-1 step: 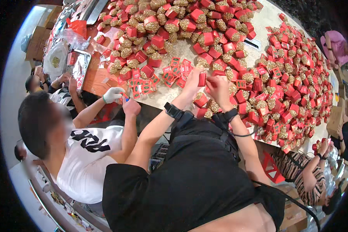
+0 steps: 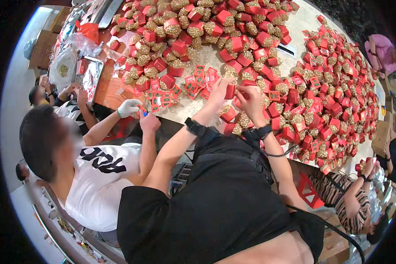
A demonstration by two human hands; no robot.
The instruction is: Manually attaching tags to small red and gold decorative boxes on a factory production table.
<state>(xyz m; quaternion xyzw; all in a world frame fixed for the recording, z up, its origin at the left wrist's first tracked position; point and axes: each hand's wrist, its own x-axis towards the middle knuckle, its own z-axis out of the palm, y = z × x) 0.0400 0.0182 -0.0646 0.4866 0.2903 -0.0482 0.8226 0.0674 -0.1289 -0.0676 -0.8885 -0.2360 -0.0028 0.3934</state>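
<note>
Red box (image 2: 230,91) pinched upright between left hand (image 2: 218,93) and right hand (image 2: 250,97), raised just over the table (image 2: 303,26). Left fingers closed on its near side; right fingers curled at its far edge, grip there hard to tell. Flat red cards (image 2: 198,81) just left of left hand. Heaps of boxes and gold bundles (image 2: 330,88) beyond and right of right hand. Co-worker's gloved hand (image 2: 130,107) well left.
</note>
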